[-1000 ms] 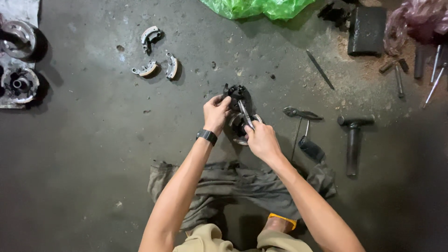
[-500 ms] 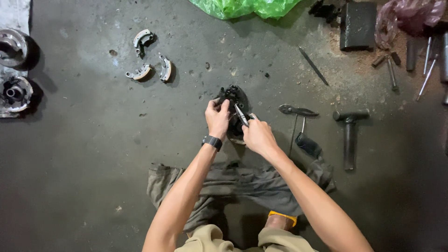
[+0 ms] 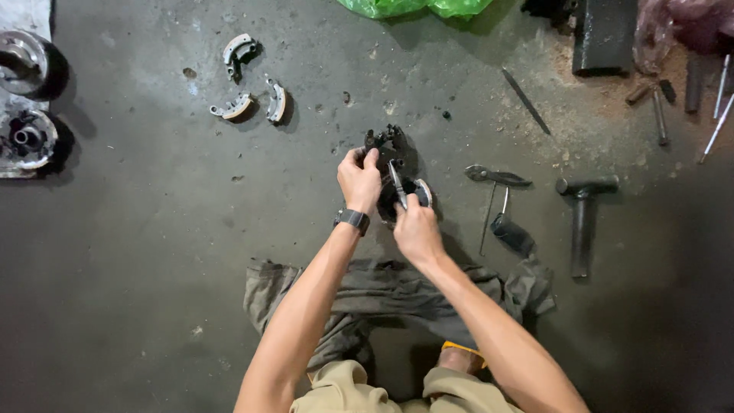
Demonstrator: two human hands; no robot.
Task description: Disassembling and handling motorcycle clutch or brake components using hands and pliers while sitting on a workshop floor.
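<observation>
My left hand, with a dark watch on the wrist, grips a black greasy metal assembly held just above the concrete floor. My right hand holds a slim metal tool whose tip is pressed into the assembly. A curved shiny shoe-like part shows at the assembly's right side, next to my right fingers. Both forearms reach forward from the bottom of the view.
Three curved metal shoes lie at the far left. Two round metal drums sit at the left edge. Pliers, a hammer, rods, a dark block and a green bag lie right and ahead. A rag covers the floor by my knees.
The view shifted slightly. My hands stay on the assembly; the tool in my right hand has turned a little against the part.
</observation>
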